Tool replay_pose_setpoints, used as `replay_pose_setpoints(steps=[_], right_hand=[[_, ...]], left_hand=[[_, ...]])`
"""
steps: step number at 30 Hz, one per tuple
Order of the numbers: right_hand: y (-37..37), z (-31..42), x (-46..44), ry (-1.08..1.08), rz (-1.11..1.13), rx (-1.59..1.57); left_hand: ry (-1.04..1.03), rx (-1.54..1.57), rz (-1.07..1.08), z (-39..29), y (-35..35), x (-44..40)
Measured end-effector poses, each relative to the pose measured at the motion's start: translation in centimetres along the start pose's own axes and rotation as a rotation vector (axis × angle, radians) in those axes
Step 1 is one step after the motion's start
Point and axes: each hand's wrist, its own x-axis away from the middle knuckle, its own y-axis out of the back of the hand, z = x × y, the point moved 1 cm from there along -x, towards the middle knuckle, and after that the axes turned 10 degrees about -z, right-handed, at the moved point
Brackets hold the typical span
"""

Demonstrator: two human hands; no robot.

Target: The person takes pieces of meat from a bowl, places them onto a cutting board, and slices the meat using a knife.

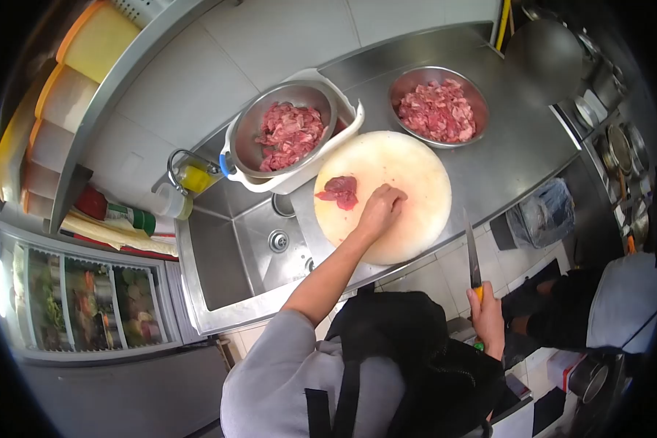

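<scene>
A round white cutting board [416, 164] lies on the steel counter. My left hand [383, 208] rests on it with its fingers curled in; what they hold, if anything, is hidden. Just left of that hand is a dark red piece of raw meat [339, 192]. Off the board to the right, my right hand [488, 321] grips a knife [474, 255] by its yellow handle, blade pointing up and away. Cut meat [290, 135] fills part of a steel bowl [250, 139] behind the board, and more cut meat [438, 109] sits in a second steel bowl [479, 98].
The left bowl sits in a white plastic tub [352, 120] by the sink [226, 263]. A lined bin [542, 213] stands beyond the counter's right end. Another person in a grey shirt [624, 303] is at right. A glass-topped display fridge [80, 299] is at left.
</scene>
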Motion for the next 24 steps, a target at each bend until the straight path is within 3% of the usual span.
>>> replay_pose_setpoints(steps=[9,13,19,21,24], right_hand=[[-3.5,4.0,5.2,-0.127,-0.251,0.127],[-4.8,6.3,7.0,-0.221,-0.335,0.163],[-5.4,9.3,7.6,-0.306,-0.322,0.087],[-6.1,8.7,7.8,-0.296,-0.327,0.122],[-6.4,9.5,7.7,-0.277,-0.321,0.249]], left_hand=[[-0.137,0.319,-0.307,-3.1,3.9,-16.9],[-0.109,0.436,-0.397,-3.4,3.7,-21.3],[-0.273,0.503,-0.498,-4.3,2.7,-24.5],[-0.225,0.500,-0.443,-2.2,-0.4,-24.8],[-0.180,0.238,-0.090,2.0,-3.4,-23.9]])
